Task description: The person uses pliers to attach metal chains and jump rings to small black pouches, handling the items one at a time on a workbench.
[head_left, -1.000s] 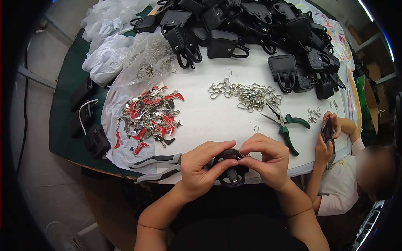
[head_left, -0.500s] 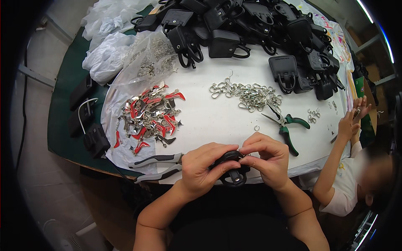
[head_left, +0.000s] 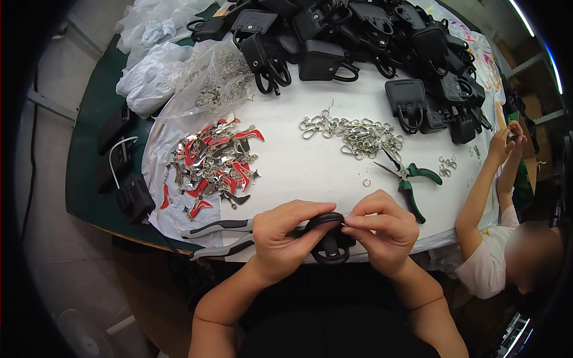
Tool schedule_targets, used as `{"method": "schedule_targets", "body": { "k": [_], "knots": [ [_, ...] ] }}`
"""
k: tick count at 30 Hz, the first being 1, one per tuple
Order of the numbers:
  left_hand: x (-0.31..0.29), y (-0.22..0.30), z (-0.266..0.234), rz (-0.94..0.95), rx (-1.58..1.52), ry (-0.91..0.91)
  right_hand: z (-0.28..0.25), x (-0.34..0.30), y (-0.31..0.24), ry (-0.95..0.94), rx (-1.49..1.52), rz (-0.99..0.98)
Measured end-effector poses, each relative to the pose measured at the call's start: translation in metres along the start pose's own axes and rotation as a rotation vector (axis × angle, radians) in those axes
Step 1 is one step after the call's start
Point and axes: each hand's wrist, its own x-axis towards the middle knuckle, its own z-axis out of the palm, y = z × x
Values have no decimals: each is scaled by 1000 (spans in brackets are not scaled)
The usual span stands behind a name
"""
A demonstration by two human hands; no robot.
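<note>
At the table's near edge, a small black handbag (head_left: pixel 330 253) with looped handles is in my hands. My left hand (head_left: pixel 287 237) grips it, thumb and fingers closed on a curved handle. My right hand (head_left: pixel 384 231) pinches at the bag's right side, thumb against fingers; whatever lies between those fingertips is too small and hidden to make out. Partly under my left hand lie grey-and-black handled pliers (head_left: pixel 219 227), their jaws out of sight. Beyond my right hand, green-handled pliers (head_left: pixel 406 173) lie spread on the table, near a loose metal ring (head_left: pixel 366 182).
Red and silver shoe-shaped charms (head_left: pixel 216 164) are heaped left. Silver clasps (head_left: pixel 364 136) lie mid-table, small metal pieces (head_left: pixel 446 164) farther right. Black handbags (head_left: pixel 358 39) pile up at the back. Plastic bags (head_left: pixel 152 77) and a black device (head_left: pixel 136 200) sit left; another person (head_left: pixel 486 250) works at right.
My right fingertips have shifted slightly against the bag, and the bag is turned a little. At right, the other person's hands have risen and moved away. The tabletop items stay put.
</note>
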Motion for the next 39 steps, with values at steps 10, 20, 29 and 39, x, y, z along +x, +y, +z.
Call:
{"method": "schedule_targets", "body": {
  "k": [10,20,29,39],
  "knots": [
    [1,-3,2,64,2,-17,-8,12,-5,-66,24,68],
    [3,3,1,143,131,-30,-20,33,-15,-247,-9,178],
    [7,6,1,181,174,-32,-26,52,-20,-362,-51,212],
    [5,6,2,195,234,52,-19,52,-28,-335,-143,260]
  ]
}}
